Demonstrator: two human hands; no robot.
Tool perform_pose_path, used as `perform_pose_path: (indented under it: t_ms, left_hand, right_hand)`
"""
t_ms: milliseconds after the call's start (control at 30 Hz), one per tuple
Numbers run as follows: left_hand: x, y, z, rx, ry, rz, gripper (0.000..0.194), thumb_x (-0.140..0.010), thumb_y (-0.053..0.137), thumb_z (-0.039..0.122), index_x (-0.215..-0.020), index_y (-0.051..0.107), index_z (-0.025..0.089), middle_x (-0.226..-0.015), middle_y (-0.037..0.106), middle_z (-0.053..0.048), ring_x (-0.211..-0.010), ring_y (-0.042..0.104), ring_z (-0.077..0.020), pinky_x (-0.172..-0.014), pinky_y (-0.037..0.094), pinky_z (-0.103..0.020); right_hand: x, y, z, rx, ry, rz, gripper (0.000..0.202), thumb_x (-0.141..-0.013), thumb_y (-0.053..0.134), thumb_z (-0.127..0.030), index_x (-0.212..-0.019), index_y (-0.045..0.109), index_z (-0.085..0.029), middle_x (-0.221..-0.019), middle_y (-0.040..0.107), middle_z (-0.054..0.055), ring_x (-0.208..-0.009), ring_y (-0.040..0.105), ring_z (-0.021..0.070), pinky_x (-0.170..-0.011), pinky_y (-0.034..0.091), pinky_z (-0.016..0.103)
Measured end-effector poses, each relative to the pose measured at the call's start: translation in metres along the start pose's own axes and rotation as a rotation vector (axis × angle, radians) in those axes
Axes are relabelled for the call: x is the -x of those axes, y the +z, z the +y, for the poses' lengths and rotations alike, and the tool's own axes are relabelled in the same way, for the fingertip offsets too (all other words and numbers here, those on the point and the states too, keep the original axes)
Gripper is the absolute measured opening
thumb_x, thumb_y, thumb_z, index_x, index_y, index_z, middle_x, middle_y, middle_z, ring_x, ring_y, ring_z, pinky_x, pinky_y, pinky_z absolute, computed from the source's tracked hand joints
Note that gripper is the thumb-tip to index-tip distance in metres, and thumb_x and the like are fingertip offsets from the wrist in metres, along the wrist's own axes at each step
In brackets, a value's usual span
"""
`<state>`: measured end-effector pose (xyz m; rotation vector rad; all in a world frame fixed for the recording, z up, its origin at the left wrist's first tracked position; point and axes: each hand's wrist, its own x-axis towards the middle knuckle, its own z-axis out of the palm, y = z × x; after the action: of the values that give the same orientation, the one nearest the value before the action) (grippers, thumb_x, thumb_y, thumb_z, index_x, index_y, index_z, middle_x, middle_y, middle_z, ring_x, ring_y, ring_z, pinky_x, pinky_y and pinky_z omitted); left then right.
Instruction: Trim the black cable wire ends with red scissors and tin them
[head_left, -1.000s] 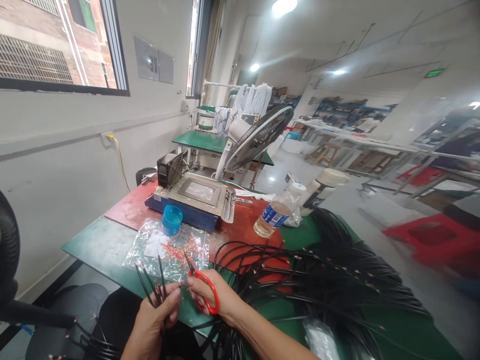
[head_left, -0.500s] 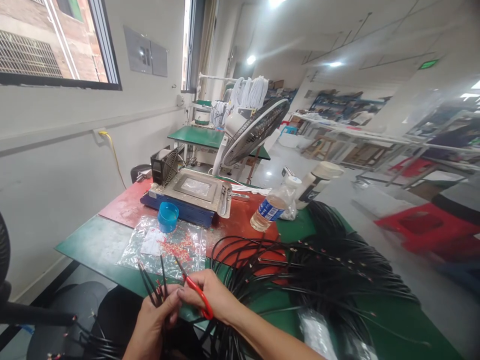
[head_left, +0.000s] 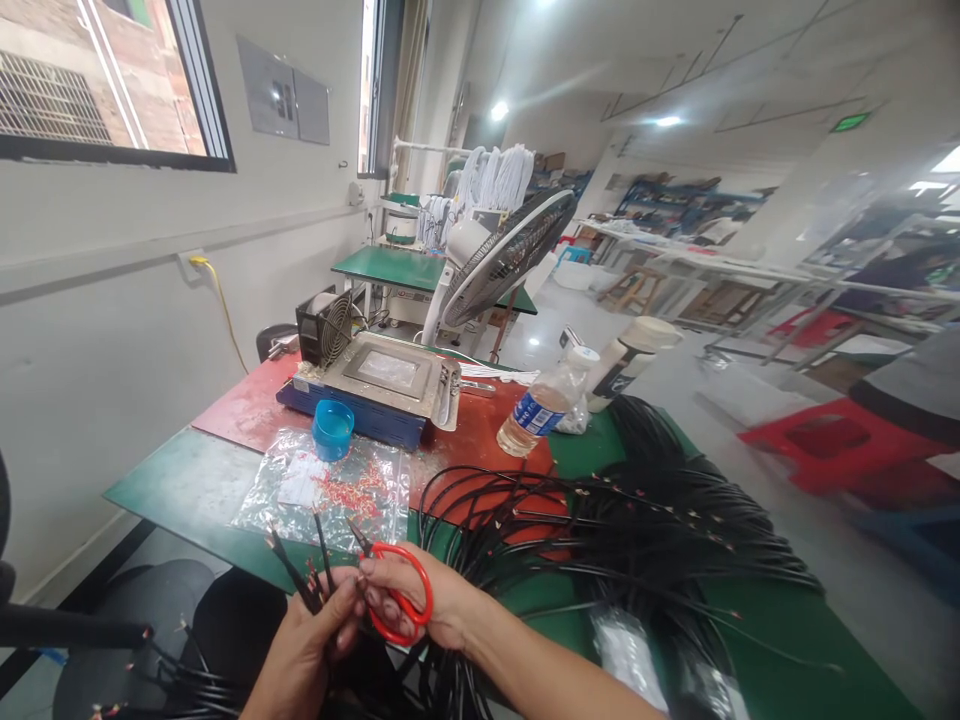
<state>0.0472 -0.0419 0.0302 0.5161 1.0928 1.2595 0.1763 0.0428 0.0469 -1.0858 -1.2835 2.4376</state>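
My left hand (head_left: 319,625) is closed around several black cables (head_left: 291,570), whose stripped ends stick up above the fingers. Beside it, my right hand (head_left: 420,590) grips a pair of red-handled scissors (head_left: 426,592), blades pointing up and to the left. The fingertips of both hands meet near the cables; whether the right fingers also pinch a wire is hard to make out. Just beyond the hands, red and pale wire scraps (head_left: 352,490) lie on a clear plastic bag (head_left: 251,500). A large bundle of black cables (head_left: 667,520) spreads over the table to the right.
Past the bag stand a blue round container (head_left: 333,430) and a blue-based metal hot plate (head_left: 390,375) with a small fan (head_left: 326,328). A labelled plastic bottle (head_left: 536,410) and a white bottle (head_left: 630,362) are at right. More cables (head_left: 187,680) hang at lower left.
The scissors have turned in my right hand, so their red handle loops now face the camera. My left hand keeps hold of the cables. The view has shifted slightly.
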Motion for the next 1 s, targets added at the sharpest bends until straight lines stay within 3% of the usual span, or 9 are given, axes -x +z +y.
perform_pose_path:
  t_ms: [233,400,533,667,833,1000]
  left_hand:
    - [-0.0027,0.0005,-0.0027,0.029,0.003,-0.053,0.031,-0.079,0.060,0.043,-0.062,0.058,0.016,-0.048,0.041,0.005,-0.048,0.028,-0.0077,-0.050,0.024,-0.023]
    - [-0.0050,-0.0020,-0.0042,-0.017,-0.032,-0.041,0.036,-0.080,0.056,0.046,-0.060,0.055,0.016,-0.043,0.035,0.007,-0.046,0.024,-0.0079,-0.049,0.022,-0.023]
    - [-0.0058,-0.0035,-0.0028,-0.054,-0.050,-0.049,0.037,-0.079,0.057,0.047,-0.057,0.054,0.017,-0.040,0.034,0.007,-0.043,0.020,-0.0076,-0.047,0.019,-0.024]
    - [-0.0047,-0.0046,-0.0025,-0.101,-0.033,-0.057,0.041,-0.077,0.057,0.050,-0.052,0.052,0.018,-0.039,0.031,0.007,-0.044,0.021,-0.0082,-0.047,0.018,-0.024]
    - [-0.0041,-0.0046,-0.0053,-0.088,0.001,-0.071,0.039,-0.076,0.058,0.051,-0.056,0.055,0.018,-0.040,0.032,0.007,-0.045,0.024,-0.0086,-0.048,0.019,-0.024]
    - [-0.0080,-0.0072,-0.0085,-0.079,0.014,-0.050,0.038,-0.078,0.056,0.049,-0.059,0.056,0.016,-0.043,0.038,0.006,-0.044,0.023,-0.0070,-0.048,0.018,-0.024]
  right_hand:
    - [-0.0036,-0.0020,0.0048,-0.036,0.043,-0.002,0.045,-0.069,0.065,-0.055,-0.061,0.054,-0.012,-0.042,0.044,-0.007,-0.031,0.037,0.0028,-0.030,0.022,0.015]
    - [-0.0024,-0.0015,0.0037,0.013,-0.068,0.027,0.052,-0.069,0.061,-0.062,-0.057,0.053,-0.012,-0.039,0.043,-0.007,-0.028,0.035,0.0025,-0.029,0.023,0.015]
    - [-0.0019,-0.0007,0.0021,0.042,-0.027,0.046,0.057,-0.064,0.062,-0.068,-0.054,0.053,-0.013,-0.036,0.042,-0.006,-0.027,0.035,0.0030,-0.027,0.023,0.015]
    - [-0.0009,0.0024,-0.0013,0.042,-0.019,0.058,0.053,-0.061,0.066,-0.063,-0.053,0.054,-0.012,-0.036,0.043,-0.006,-0.027,0.035,0.0027,-0.027,0.025,0.015]
    - [-0.0005,0.0047,-0.0015,0.019,0.005,0.055,0.049,-0.061,0.067,-0.059,-0.054,0.054,-0.012,-0.036,0.043,-0.006,-0.028,0.036,0.0027,-0.028,0.025,0.014]
    - [-0.0017,0.0013,0.0048,0.020,-0.098,0.011,0.056,-0.066,0.061,-0.066,-0.054,0.054,-0.012,-0.035,0.042,-0.006,-0.027,0.035,0.0035,-0.027,0.022,0.016]
